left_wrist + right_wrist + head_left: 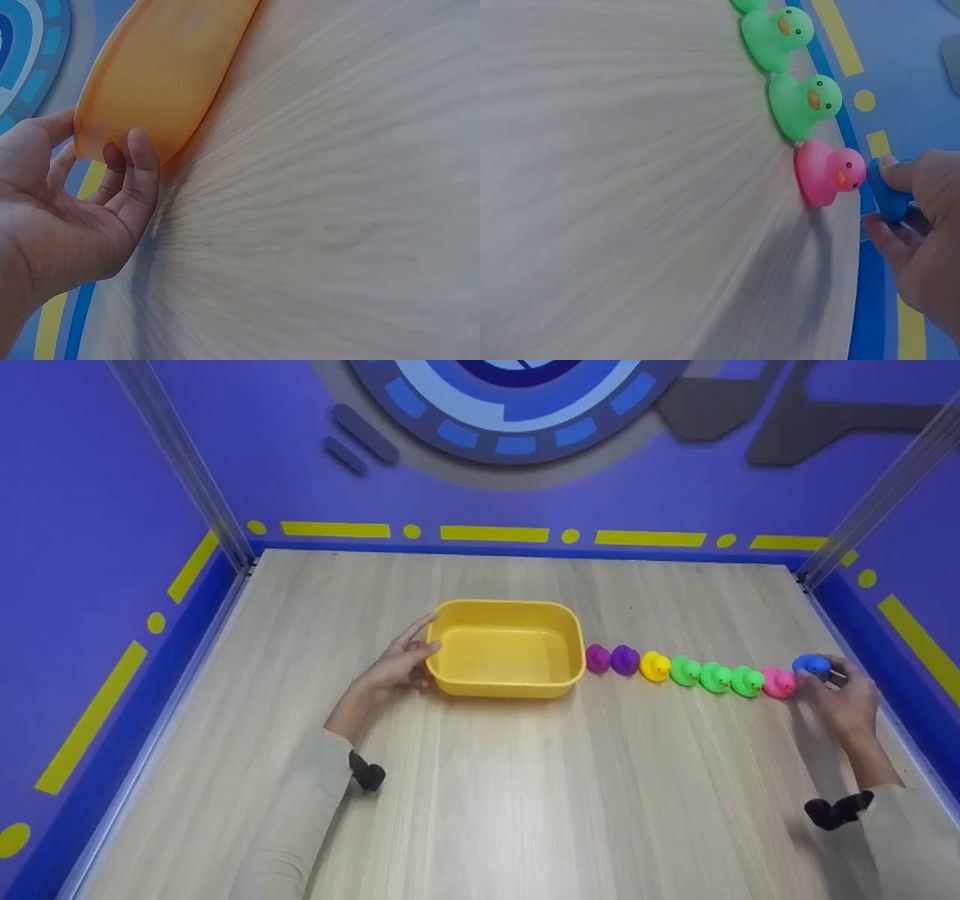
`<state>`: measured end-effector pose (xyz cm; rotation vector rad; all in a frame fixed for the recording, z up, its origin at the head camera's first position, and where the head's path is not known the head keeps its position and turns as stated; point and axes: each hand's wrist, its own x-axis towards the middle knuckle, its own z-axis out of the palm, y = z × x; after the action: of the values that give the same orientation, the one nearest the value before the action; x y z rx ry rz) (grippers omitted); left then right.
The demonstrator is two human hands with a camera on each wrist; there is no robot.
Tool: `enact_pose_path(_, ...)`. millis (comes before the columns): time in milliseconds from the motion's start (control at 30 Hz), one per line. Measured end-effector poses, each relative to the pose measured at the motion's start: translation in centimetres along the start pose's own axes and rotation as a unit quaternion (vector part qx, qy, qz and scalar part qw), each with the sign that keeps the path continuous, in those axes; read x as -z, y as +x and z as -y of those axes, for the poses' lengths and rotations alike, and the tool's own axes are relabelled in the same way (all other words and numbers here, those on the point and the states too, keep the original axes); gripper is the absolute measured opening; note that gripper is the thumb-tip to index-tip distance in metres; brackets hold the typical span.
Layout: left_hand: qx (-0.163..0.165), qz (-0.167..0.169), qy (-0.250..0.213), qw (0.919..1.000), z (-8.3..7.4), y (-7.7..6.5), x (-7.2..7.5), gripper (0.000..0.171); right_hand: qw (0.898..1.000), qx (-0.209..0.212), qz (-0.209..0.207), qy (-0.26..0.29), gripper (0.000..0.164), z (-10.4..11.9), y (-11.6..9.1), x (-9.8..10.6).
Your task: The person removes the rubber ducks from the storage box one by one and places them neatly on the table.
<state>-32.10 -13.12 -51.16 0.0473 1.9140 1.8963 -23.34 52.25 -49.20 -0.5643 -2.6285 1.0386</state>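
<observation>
My left hand (394, 666) grips the left end of a yellow plastic basin (506, 690), thumb at the rim and other fingers against the outer wall (161, 82). Inside, the basin holds nothing. At the far right, my right hand (851, 701) pinches a blue rubber duck (810, 663) between thumb and fingers. Just left of it, a pink duck (780, 683) ends a row on the table. In the right wrist view the blue duck (889, 193) is partly hidden by the fingers, close beside the pink duck's head (847, 169).
Leftward from the pink duck run three green ducks (716, 677), a yellow duck (655, 666) and two purple ducks (625, 660), reaching the basin's right side. Blue panels (480, 502) wall the wooden table (480, 780) at the back and both sides.
</observation>
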Motion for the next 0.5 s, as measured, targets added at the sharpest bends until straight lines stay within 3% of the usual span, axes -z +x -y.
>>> enact_pose_path(167, -0.001, -0.001, 0.007, 1.0, 0.0, 0.1, 0.0, 0.06, 1.0, -0.003, -0.014, -0.009, 0.056, -0.8, 0.0, -0.1)
enact_pose_path(500, 0.01, -0.005, 0.007, 0.9999, 0.0, 0.0, 0.1, 0.058, 0.999, -0.028, 0.027, -0.037, 0.063, -2.6, -0.1, -0.4)
